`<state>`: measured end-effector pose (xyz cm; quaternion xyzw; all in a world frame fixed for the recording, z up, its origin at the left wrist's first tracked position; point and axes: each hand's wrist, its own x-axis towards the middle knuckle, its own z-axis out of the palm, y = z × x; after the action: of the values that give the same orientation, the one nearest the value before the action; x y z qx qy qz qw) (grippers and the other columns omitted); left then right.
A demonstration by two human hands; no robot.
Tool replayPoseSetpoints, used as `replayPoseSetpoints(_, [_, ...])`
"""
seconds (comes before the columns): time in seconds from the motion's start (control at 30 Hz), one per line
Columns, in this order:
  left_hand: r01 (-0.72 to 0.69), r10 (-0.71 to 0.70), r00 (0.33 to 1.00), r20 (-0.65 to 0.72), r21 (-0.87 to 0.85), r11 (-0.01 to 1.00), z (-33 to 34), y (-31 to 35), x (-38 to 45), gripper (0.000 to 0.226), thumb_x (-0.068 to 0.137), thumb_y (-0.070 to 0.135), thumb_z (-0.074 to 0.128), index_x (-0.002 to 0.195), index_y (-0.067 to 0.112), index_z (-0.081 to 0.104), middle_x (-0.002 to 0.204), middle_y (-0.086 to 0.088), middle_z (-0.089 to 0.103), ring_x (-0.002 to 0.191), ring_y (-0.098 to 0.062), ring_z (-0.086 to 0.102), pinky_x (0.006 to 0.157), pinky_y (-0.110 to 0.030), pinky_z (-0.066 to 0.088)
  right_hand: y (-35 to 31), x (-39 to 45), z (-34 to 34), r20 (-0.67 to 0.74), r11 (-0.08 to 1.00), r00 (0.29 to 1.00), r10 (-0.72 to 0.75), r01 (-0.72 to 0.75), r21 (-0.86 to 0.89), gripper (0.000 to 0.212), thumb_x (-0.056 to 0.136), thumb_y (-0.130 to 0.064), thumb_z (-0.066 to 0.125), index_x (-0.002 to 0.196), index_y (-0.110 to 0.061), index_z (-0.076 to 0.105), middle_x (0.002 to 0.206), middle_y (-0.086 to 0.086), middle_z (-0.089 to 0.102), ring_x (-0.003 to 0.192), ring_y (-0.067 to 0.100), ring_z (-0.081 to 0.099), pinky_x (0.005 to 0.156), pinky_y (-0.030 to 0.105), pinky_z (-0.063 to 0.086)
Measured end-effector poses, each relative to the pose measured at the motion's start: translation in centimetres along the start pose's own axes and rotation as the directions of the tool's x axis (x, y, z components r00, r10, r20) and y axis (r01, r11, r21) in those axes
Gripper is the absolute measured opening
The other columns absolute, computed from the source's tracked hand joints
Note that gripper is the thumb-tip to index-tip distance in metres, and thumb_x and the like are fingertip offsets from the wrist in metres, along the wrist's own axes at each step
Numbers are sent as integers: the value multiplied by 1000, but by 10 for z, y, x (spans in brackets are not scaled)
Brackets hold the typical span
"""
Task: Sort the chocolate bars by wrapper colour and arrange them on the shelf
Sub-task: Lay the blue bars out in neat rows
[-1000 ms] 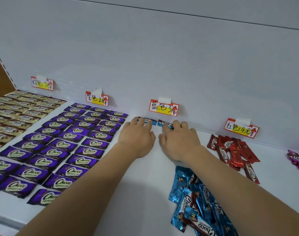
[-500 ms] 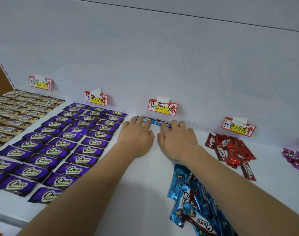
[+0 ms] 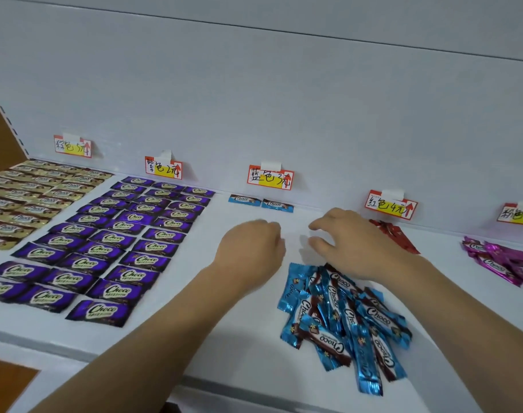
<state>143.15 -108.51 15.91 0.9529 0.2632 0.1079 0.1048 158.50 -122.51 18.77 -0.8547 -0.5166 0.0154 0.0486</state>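
Two blue bars (image 3: 260, 202) lie side by side against the back wall under the blue label (image 3: 270, 177). A loose heap of blue bars (image 3: 346, 320) sits at the front right of the white shelf (image 3: 248, 347). My left hand (image 3: 252, 251) hovers in the middle of the shelf with fingers curled under, holding nothing that I can see. My right hand (image 3: 348, 245) is just above the far end of the blue heap, fingers bent and spread, with nothing in it.
Purple bars (image 3: 120, 242) lie in neat rows left of my hands, gold bars (image 3: 30, 198) further left. A red pile (image 3: 394, 234) shows behind my right wrist, a pink pile (image 3: 498, 259) at far right. Price labels line the back wall.
Both hands have pulled back from the back wall, leaving the two blue bars lying there. My right hand has moved toward the blue heap. The camera has turned right.
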Motion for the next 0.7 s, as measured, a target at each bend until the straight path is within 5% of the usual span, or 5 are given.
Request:
replayPoseSetpoints(0.2, [9, 18, 978, 206, -127, 992, -7, 24, -48, 36, 98, 64, 52, 89, 29, 57, 86, 7, 63, 81, -10, 57, 64, -31, 44, 10, -57, -2, -4, 991, 999, -54, 54, 120, 44, 101, -57, 52, 139, -36, 60, 132, -15, 58, 125, 7, 50, 104, 27, 39])
replayPoseSetpoints(0.4, [34, 13, 958, 288, -157, 987, -17, 16, -53, 31, 99, 57, 57, 93, 26, 59, 87, 7, 64, 80, -9, 56, 68, -29, 46, -5, -76, 1, 86, 974, 979, -183, 168, 155, 67, 85, -72, 63, 145, -43, 53, 134, -20, 41, 128, 3, 36, 109, 33, 40])
replayPoseSetpoints(0.57, [40, 48, 937, 347, -241, 970, -24, 11, -69, 18, 100, 44, 59, 95, 27, 64, 91, 9, 64, 85, -9, 58, 71, -25, 46, -22, -71, 10, 114, 960, 963, -244, 223, 170, 57, 88, -64, 67, 140, -42, 59, 146, -13, 38, 137, 9, 31, 113, 37, 37])
replayPoseSetpoints(0.7, [62, 44, 914, 404, -245, 968, -28, 13, -74, 29, 92, 56, 67, 100, 28, 66, 95, 10, 62, 86, -8, 57, 75, -27, 48, -24, -62, 12, 66, 953, 966, -250, 233, 195, 41, 95, -55, 64, 133, -40, 64, 140, -13, 45, 133, 9, 37, 110, 35, 39])
